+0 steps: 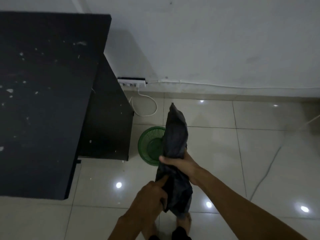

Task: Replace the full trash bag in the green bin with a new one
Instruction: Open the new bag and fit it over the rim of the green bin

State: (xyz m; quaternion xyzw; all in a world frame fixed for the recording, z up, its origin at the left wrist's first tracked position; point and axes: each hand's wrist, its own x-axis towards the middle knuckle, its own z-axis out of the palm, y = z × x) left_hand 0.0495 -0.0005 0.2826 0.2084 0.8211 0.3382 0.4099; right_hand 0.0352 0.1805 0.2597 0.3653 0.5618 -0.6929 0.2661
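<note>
A dark grey trash bag (175, 135) hangs bunched in the air above the floor. My right hand (180, 164) grips it round the middle. Lower down, my left hand (152, 193) pinches the bag's near end with the forefinger stretched along the plastic. Behind the bag, a green slatted bin (149, 146) stands on the tiled floor beside the desk; its right side is hidden by the bag, and the part of its inside that shows looks empty.
A black desk (43, 101) with a side panel fills the left. A white power strip (131, 82) lies at the wall base, its cords running over the floor. Another cable (265, 172) crosses the tiles at right. My feet (181, 226) are below the bag.
</note>
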